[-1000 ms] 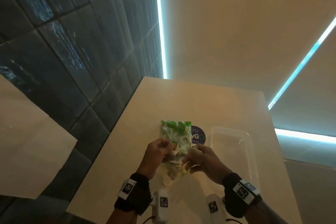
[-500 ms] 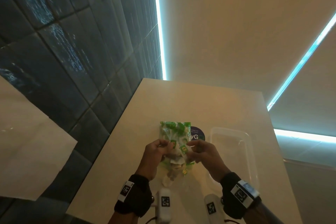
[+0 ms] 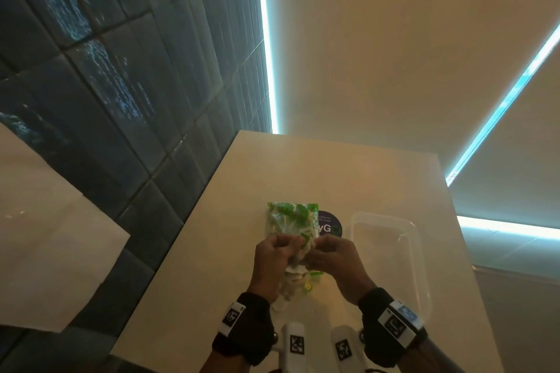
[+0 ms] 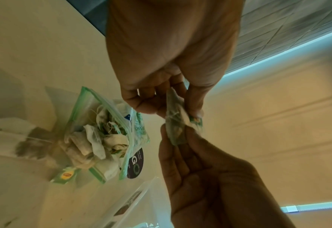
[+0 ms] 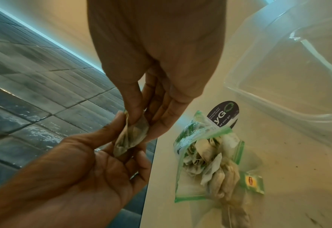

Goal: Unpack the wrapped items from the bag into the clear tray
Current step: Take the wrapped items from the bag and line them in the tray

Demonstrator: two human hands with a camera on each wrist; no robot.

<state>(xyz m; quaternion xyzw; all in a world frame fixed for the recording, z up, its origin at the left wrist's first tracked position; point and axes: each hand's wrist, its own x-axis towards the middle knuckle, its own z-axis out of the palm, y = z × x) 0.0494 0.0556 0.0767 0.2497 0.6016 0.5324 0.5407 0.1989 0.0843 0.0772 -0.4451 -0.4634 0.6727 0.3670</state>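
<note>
Clearly legible on the round dark sticker: "YG" in big white letters, "as you go" beneath, a green recycling-style ring beside (smaller lines above hard to read). Stuck flat to the desk, half tucked under the bag's far end. Yellow-green paper tag with a red-and-yellow logo, its wording too small to read, lying at the bag's open mouth.

Held up between both hands, above the bag: one tea bag, a thin whitish pouch with dark leaf showing through, creased and slightly crumpled. Left hand pinching its upper end between thumb and fingertips; right hand pinching the other end the same way.

Flat on the desk below: clear zip bag with green seal strips and green print, mouth gaping toward the person, stuffed with more pale tea bags and tangled strings, a few spilling out onto the desk.

Just right of the bag and sticker: clear plastic tray, rounded corners, standing on the desk.
</note>
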